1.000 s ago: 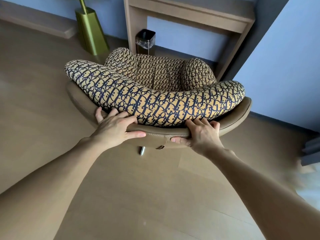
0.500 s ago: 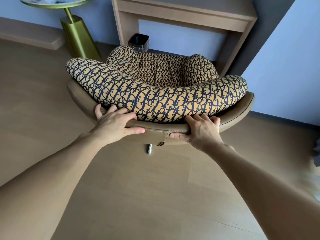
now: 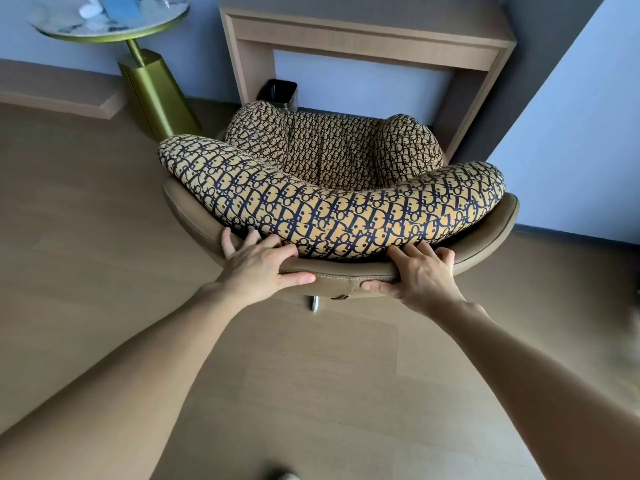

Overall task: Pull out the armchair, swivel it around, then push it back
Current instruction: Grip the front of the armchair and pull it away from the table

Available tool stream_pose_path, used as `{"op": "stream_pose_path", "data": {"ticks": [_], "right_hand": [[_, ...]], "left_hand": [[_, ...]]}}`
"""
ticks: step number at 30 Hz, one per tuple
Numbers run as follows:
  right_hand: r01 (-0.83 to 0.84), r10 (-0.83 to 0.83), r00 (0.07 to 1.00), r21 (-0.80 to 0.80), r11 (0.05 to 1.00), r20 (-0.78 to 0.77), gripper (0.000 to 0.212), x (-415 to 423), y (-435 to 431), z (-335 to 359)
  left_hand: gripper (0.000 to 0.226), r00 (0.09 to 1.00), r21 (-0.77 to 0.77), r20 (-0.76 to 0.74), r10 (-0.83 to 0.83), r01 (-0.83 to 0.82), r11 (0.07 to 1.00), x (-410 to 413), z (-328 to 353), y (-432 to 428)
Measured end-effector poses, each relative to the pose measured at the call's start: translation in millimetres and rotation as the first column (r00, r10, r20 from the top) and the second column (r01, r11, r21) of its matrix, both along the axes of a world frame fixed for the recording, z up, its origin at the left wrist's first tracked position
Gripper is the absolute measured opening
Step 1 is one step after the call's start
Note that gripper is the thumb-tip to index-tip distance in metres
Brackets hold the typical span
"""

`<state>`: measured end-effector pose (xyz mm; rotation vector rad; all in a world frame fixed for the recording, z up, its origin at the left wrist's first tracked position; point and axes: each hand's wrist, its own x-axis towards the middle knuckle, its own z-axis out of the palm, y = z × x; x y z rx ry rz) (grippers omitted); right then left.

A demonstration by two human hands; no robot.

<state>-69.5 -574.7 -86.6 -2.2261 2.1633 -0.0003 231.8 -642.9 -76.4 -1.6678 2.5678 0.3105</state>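
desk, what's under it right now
Under the desk a small dark bin stands by its left leg, and the armchair front reaches toward the opening. The chair hides the floor there.

One view only: the head camera, worn on the person's head, faces forward and steeply down with wide-angle distortion. Both forearms enter from the bottom corners. The armchair [image 3: 329, 202] sits at arm's length, centre frame, seen from behind and above. The floor [image 3: 86, 237] fills the lower half; the surface [image 3: 367, 39] and wall [image 3: 571, 133] close the top edge.
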Motion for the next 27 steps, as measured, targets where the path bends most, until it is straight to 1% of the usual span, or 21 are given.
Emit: {"op": "stream_pose_path", "data": {"ticks": [3,4,5,7,8,9,11,13,15,17,19,23,25,27], "right_hand": [[0.052,-0.051,0.999,0.205,0.977,-0.012,0.101,8.9,-1.6,20.9],[0.08,-0.084,0.996,0.261,0.962,0.002,0.095,13.5,-4.7,30.6],[0.106,-0.12,0.992,0.295,0.95,0.031,0.085,20.1,-8.4,41.9],[0.14,-0.185,0.973,0.283,0.949,0.136,0.056,38.7,-13.5,67.3],[0.148,-0.198,0.962,0.251,0.957,0.187,0.048,51.7,-15.1,80.4],[0.153,-0.197,0.957,0.209,0.966,0.211,0.045,67.2,-17.5,93.7],[0.159,-0.182,0.96,0.121,0.98,0.215,0.049,101.6,-25.5,120.4],[0.16,-0.17,0.967,0.066,0.985,0.191,0.061,135.4,-36.6,142.7],[0.158,-0.165,0.969,0.051,0.986,0.182,0.075,163.0,-50.7,161.0],[0.175,-0.184,0.958,0.062,0.983,0.221,0.085,192.2,-74.3,180.3],[0.208,-0.224,0.941,0.086,0.974,0.253,0.094,218.7,-102.1,194.6],[0.287,-0.307,0.909,0.111,0.952,0.283,0.099,272.2,-165.4,207.0],[0.329,-0.344,0.897,0.099,0.939,0.277,0.1,303.9,-196.6,208.0],[0.373,-0.388,0.88,0.106,0.922,0.273,0.099,336.9,-223.8,210.1]], "left_hand": [[0.088,0.996,0.12,0.077,-0.049,0.04,0.992,1.1,15.3,5.0],[0.09,0.99,0.154,0.107,-0.087,0.07,0.986,1.2,21.1,5.1],[0.092,0.984,0.191,0.127,-0.124,0.099,0.977,1.6,27.9,5.0],[0.092,0.977,0.271,0.115,-0.178,0.142,0.952,5.3,43.1,4.8],[0.09,0.976,0.307,0.089,-0.2,0.164,0.937,9.6,50.7,4.7],[0.087,0.975,0.338,0.057,-0.217,0.186,0.923,15.9,58.8,4.2],[0.081,0.975,0.352,-0.002,-0.222,0.209,0.912,33.9,77.1,0.7],[0.078,0.985,0.264,-0.005,-0.172,0.167,0.95,57.3,95.9,-6.4],[0.082,0.999,0.143,-0.002,-0.046,0.046,0.989,82.3,117.3,-19.5],[0.087,0.995,0.033,-0.061,0.082,-0.08,0.996,118.8,143.7,-46.3],[0.09,0.982,-0.042,-0.109,0.153,-0.158,0.986,155.8,165.7,-78.5],[0.089,0.975,-0.124,-0.162,0.149,-0.17,0.978,221.4,192.6,-151.9],[0.089,0.976,-0.13,-0.178,0.128,-0.152,0.98,251.4,200.1,-191.4],[0.09,0.974,-0.105,-0.2,0.108,-0.131,0.986,281.2,208.7,-226.4]]}}
